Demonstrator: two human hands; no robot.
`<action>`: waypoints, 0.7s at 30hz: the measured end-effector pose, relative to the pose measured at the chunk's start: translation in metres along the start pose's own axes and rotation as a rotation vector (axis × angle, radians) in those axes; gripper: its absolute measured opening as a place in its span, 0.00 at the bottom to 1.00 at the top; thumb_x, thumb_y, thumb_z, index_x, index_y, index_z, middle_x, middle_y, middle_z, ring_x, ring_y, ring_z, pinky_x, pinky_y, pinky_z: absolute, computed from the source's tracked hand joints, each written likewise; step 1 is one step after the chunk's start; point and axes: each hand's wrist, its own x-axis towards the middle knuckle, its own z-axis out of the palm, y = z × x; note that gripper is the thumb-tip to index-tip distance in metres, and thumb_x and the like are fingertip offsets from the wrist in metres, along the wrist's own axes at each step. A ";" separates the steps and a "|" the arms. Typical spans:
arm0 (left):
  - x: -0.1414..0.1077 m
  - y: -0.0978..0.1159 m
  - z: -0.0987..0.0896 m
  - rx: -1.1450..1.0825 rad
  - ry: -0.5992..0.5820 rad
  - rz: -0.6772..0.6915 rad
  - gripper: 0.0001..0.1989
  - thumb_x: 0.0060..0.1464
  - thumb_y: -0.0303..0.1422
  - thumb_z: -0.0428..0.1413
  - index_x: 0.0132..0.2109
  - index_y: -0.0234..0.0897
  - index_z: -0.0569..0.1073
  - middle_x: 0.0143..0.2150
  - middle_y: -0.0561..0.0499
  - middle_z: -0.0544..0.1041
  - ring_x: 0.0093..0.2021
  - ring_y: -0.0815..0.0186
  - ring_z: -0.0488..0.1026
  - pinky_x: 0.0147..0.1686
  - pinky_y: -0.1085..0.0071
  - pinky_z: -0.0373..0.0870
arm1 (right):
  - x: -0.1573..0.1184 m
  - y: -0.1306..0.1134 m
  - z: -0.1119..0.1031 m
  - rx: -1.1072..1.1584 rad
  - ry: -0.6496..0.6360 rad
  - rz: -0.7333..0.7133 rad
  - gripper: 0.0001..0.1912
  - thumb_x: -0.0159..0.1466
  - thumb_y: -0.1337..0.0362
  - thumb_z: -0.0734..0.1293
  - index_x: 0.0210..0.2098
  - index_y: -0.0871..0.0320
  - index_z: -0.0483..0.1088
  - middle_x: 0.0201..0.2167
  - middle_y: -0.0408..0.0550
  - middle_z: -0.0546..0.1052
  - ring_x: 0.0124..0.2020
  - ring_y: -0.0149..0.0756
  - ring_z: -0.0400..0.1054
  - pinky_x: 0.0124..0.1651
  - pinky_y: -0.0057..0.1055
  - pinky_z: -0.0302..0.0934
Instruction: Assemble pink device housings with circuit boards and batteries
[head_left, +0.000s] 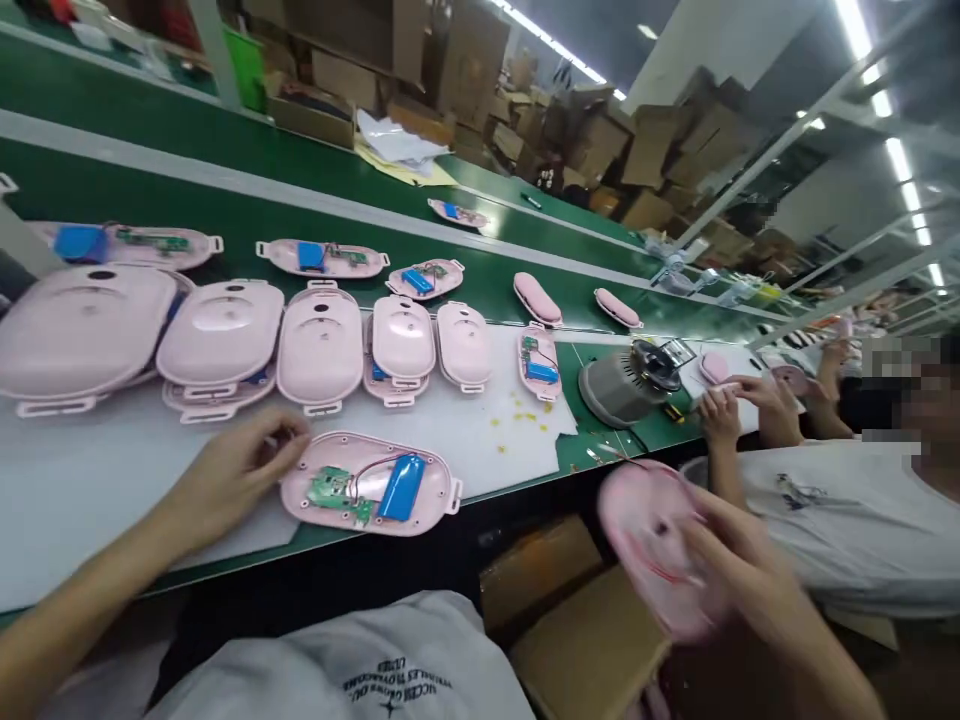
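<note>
On the near edge of the bench lies an open pink plastic shell (439,497) with a green circuit board (330,487) and a blue battery pack (403,488) joined by wires. My left hand (247,465) is at this shell's left end, its fingers curled together; whatever they may pinch is hidden. Off to the right, past the bench edge, my right hand (739,550) grips a pink shell cover (649,540), slightly blurred. This cover is tilted, with a dark hole and a red wire or line across it.
Several pink covers (319,350) and shells stand in a row on the white sheet (67,490). Farther back, open shells (360,262) lie on the green bench. A grey round machine (619,390) stands right. Below is a cardboard box (592,640); a co-worker (795,510) sits rightward.
</note>
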 end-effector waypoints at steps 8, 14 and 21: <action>-0.053 -0.006 -0.009 -0.368 0.075 -0.092 0.14 0.58 0.44 0.52 0.38 0.37 0.69 0.34 0.50 0.75 0.36 0.63 0.72 0.36 0.70 0.68 | 0.073 -0.117 0.194 0.428 -0.435 -0.244 0.14 0.62 0.56 0.60 0.35 0.60 0.68 0.30 0.45 0.71 0.32 0.36 0.63 0.38 0.31 0.58; -0.093 -0.003 0.007 -0.140 0.317 0.170 0.08 0.64 0.30 0.46 0.41 0.37 0.69 0.41 0.49 0.74 0.43 0.64 0.69 0.45 0.67 0.65 | 0.072 -0.115 0.226 0.323 -0.518 -0.293 0.17 0.62 0.56 0.59 0.40 0.61 0.70 0.36 0.50 0.75 0.38 0.42 0.67 0.43 0.35 0.60; -0.063 0.018 -0.005 0.093 0.109 0.393 0.06 0.64 0.28 0.45 0.39 0.36 0.66 0.36 0.48 0.72 0.37 0.64 0.67 0.40 0.67 0.64 | 0.078 -0.132 0.173 -0.103 -0.322 -0.390 0.17 0.65 0.58 0.56 0.49 0.54 0.69 0.34 0.49 0.76 0.37 0.45 0.69 0.38 0.33 0.56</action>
